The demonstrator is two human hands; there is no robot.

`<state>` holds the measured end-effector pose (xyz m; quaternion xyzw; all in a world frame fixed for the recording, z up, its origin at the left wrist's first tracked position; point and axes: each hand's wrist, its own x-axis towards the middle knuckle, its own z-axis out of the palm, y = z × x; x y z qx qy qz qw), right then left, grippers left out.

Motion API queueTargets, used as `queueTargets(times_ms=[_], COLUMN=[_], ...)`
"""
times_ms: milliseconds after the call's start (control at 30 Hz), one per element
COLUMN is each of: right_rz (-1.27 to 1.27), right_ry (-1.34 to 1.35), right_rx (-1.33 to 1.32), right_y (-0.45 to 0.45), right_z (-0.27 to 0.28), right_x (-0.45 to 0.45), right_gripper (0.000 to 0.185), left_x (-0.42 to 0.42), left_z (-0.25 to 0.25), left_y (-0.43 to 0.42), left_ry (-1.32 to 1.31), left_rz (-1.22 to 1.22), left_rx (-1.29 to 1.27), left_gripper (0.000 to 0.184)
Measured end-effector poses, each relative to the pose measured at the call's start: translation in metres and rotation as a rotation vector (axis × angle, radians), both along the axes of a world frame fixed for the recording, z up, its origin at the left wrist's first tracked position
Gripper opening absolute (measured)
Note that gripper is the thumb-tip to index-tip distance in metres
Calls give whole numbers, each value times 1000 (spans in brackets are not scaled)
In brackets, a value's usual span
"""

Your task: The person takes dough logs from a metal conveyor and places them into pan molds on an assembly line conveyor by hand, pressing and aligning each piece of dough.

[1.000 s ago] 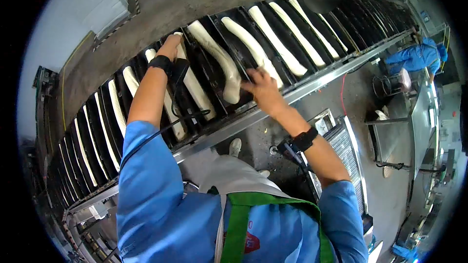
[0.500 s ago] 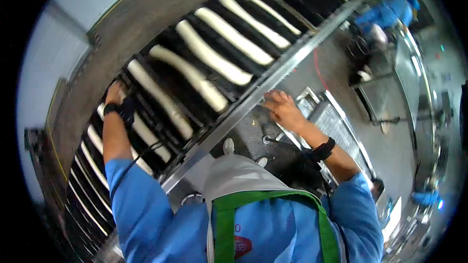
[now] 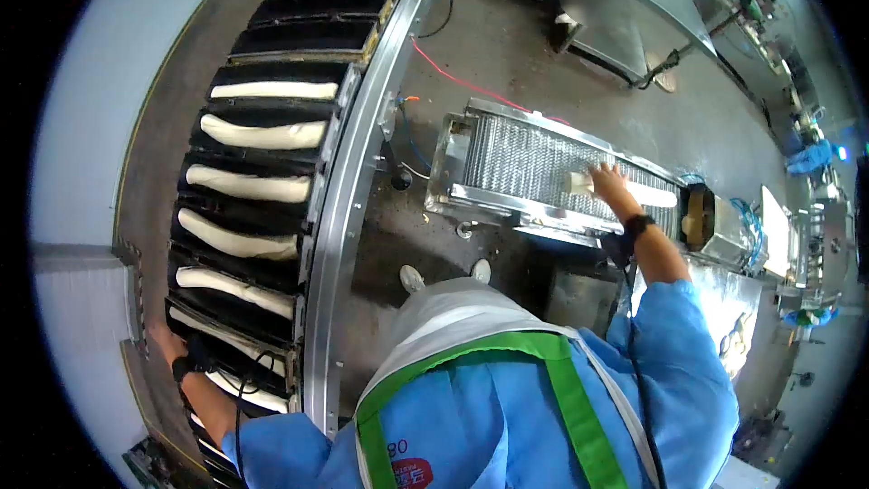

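Note:
My right hand (image 3: 614, 188) is over a long pale dough strip (image 3: 654, 195) on the metal mesh conveyor (image 3: 516, 158), its fingers bent around the strip near the left end. At the lower left, my left hand (image 3: 168, 341) is at the outer end of a black tray holding another dough strip (image 3: 217, 330). Its fingers are blurred and partly lost against the floor, so their grip does not show. Several more dough strips, such as the one in the middle (image 3: 249, 185), lie one to a tray along the rack.
A steel rail (image 3: 337, 254) runs along the tray row's inner side. Black trays without dough (image 3: 303, 39) stand at the far end. A red hose (image 3: 462, 81) crosses the floor behind the mesh conveyor. A metal table (image 3: 625, 36) stands at the upper right.
My view has turned to the right. My right hand has moved from beside the rail to the dough strip on the mesh conveyor. My left hand is still by the tray row, at its outer side.

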<state>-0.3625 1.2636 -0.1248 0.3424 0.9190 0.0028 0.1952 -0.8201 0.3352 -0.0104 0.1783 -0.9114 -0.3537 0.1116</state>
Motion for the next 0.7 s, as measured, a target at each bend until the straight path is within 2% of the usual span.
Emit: queueTargets(times_ms=[33, 67, 100, 133, 167, 200, 233, 267, 300, 333, 367, 400, 433, 467, 500, 533, 600, 667, 700], right_rz=[-27, -59, -87, 24, 95, 183, 191, 198, 181, 160, 105, 29, -110, 53, 2, -4, -54, -114, -129], right_ry=[-5, 7, -33, 3, -3, 117, 215, 314, 376, 437, 691, 729, 742, 1063, 1232, 1310, 1515, 1530, 1572], right_rx=[-47, -211, -134, -18, 12, 57, -51, -161, -179, -202, -305, -198, -364, -442, -710, -789, -922, -1036, -1129], right_y=[17, 25, 6, -7, -7, -13, -4, 8, 23, 33, 37, 49, 47, 58, 55, 49, 28, 17, 33], right_z=[-18, -25, -2, 6, -3, 7, 2, 0, 3, 8, 46, 70, 126, 158, 193, 224, 253, 259, 275], right_x=[12, 17, 6, 2, -3, -10, -16, -22, -31, -41, -48, -58, -68, -76, -88, -101, -141, -186, -204], right_gripper=[45, 43, 46, 46, 42, 38, 34, 31, 28, 25, 24, 28, 31, 35, 37, 37, 38, 42, 38], left_x=[38, 61, 63, 27, 11, 32, 72, 68, 49, 69, 77, 77, 81, 79, 87, 86, 82, 70, 78], left_z=[27, 66, 72, 34, 8, 33, 56, 37, 11, 13, 17, 3, 1, -2, -1, 0, -7, -20, 5], left_y=[98, 192, 234, 217, 235, 299, 370, 387, 388, 418, 451, 467, 486, 502, 519, 529, 538, 544, 576], left_ry=[177, 89, 63, 150, 237, 113, 124, 32, 114, 156, 114, 223, 291, 199, 254, 211, 200, 187, 244], left_rz=[-284, -111, -199, -341, -405, -425, -505, -530, -675, -707, -671, -744, -813, -812, -770, -798, -796, -783, -784], left_rx=[183, 302, 477, 328, 111, -8, 214, 424, -144, 1, -30, -112, -106, -83, -177, -156, -149, -146, -140], left_gripper=[41, 42, 41, 39, 25, 21, 22, 24, 24, 23, 23, 25, 23, 24, 28, 31, 32, 32, 30])
